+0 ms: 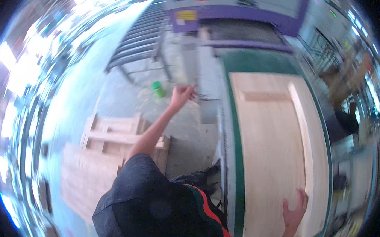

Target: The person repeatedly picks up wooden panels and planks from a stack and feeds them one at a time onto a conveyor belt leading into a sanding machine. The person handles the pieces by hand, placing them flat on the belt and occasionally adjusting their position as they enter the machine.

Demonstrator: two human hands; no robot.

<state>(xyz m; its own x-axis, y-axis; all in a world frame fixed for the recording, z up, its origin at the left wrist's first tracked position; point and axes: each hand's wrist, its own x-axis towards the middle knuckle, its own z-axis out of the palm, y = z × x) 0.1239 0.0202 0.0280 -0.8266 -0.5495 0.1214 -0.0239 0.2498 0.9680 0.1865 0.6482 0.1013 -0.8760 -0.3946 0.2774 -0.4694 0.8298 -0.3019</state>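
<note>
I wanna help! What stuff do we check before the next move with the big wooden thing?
1. Pale wooden panel with raised strips lying on the dark green flat surface: ok.
2. Panel's far end short of the purple-and-white machine opening: ok, bare green shows between.
3. Bare left hand clear of the green surface: ok, it is out to the left.
4. Bare right hand touching the panel: cannot tell; it shows over it, fingers spread.
5. Left hand empty: cannot tell, its curled fingers are blurred.
6. Machine switched off: cannot tell.

Pale wooden panel on green belt
</note>
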